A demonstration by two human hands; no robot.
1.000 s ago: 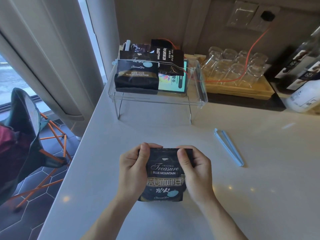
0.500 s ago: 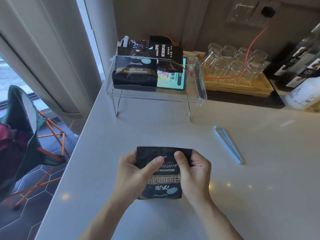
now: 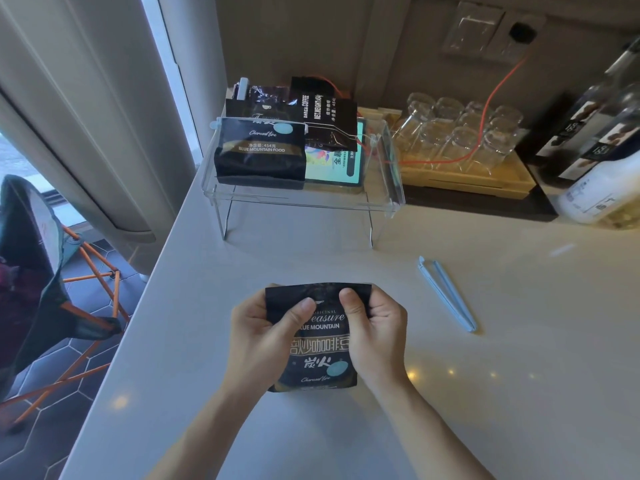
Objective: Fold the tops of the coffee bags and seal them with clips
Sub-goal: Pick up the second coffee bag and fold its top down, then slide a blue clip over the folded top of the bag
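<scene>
Fingers point(image 3: 304, 308) pinch coffee bag point(image 3: 317, 355) top — apparently folding.

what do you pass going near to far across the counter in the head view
coffee bag held in both hands → blue clip → clear acrylic shelf holding more bags → tray of glasses by the wall

One view only — a wide-angle camera on the person's head, looking forward and down the pale bench point(image 3: 519, 393). The clear acrylic rack point(image 3: 304, 199) sits at the far end by the wall; nearer than it, close under the lens, both forearms reach in.
</scene>
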